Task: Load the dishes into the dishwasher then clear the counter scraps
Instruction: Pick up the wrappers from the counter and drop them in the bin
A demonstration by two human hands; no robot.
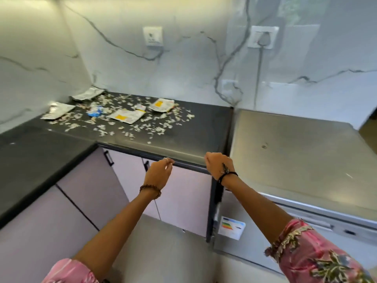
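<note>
Scraps (130, 121) are the job now, judging by the layout: dishwasher (295, 152) on my right has its door up and no dishes are in view, so I read loading as done and clearing as not yet started.

Nearest: both my arms reach forward, hands just short of the front edge of the black counter (183, 149). Left hand (158, 173) has fingers loosely curled, thumb and forefinger close together; can't tell if they pinch a small bit or nothing. Right hand (219, 163) is seen from the back, fingers curled under and holding nothing I can see. Neither touches any scrap.

Further back: white flakes scattered across the counter, thickest mid-left. Among them lie flat wrappers, two with yellow patches (126, 116) (162, 105), a crumpled blue one (94, 112), and two silvery ones (58, 110) (88, 92) near the corner against the marble wall.

Next move, my call: reach well past the edge, pick out wrappers first, then sweep flakes toward the front edge into a cupped palm. Flakes are light and will scatter if swept fast.
</note>
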